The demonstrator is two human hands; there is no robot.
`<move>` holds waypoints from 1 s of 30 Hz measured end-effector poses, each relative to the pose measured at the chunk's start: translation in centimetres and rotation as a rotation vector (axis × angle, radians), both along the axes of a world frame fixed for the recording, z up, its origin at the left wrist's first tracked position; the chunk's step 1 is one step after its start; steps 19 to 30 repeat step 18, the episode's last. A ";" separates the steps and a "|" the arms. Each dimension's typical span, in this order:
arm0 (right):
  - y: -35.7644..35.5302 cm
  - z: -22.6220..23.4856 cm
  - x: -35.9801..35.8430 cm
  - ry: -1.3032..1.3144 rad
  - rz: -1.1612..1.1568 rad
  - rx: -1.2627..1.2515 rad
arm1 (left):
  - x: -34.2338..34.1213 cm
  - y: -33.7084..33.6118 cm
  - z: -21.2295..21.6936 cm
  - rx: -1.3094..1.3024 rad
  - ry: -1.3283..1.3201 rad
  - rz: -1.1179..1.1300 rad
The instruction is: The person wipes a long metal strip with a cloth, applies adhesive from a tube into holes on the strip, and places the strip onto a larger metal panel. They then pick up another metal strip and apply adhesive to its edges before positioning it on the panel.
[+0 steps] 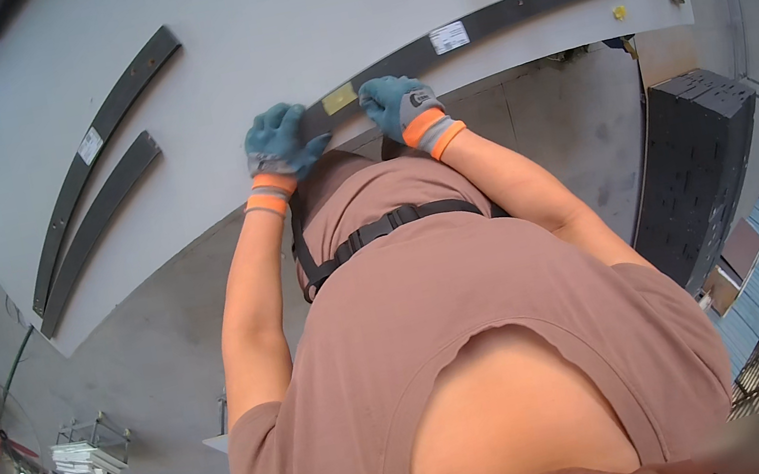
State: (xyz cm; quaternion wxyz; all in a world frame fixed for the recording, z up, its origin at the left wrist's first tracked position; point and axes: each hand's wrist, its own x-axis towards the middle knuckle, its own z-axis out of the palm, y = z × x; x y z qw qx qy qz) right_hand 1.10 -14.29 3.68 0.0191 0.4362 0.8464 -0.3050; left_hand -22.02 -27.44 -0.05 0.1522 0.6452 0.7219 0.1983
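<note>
A long dark grey bar (541, 2) lies along the near edge of the grey tabletop, with a yellow label (339, 99) and a white label (449, 37) on its face. My left hand (278, 143), in a blue-grey glove with an orange cuff, grips the bar's left end, thumb on the near side. Gloved the same way, my right hand (401, 105) is closed at the bar just right of the yellow label, fingers curled over it. The fingertips of the right hand are partly hidden, and part of the bar's left end is covered by the left glove.
Two more dark bars, a longer one (111, 112) with a white label and a shorter one (107, 215), lie on the tabletop (261, 24) at the left. A stack of black panels (697, 166) stands on the floor at the right. White sheets (86, 459) rest on a rack behind left.
</note>
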 end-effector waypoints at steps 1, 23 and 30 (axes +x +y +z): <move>-0.3 0.1 -0.8 -0.017 -0.003 0.024 | -0.1 0.2 -0.4 0.056 -0.002 -0.014; -1.8 2.0 -7.8 -0.485 0.234 0.041 | -1.3 -1.2 -2.0 0.142 -0.077 -0.030; -1.8 2.0 -7.8 -0.485 0.234 0.041 | -1.3 -1.2 -2.0 0.142 -0.077 -0.030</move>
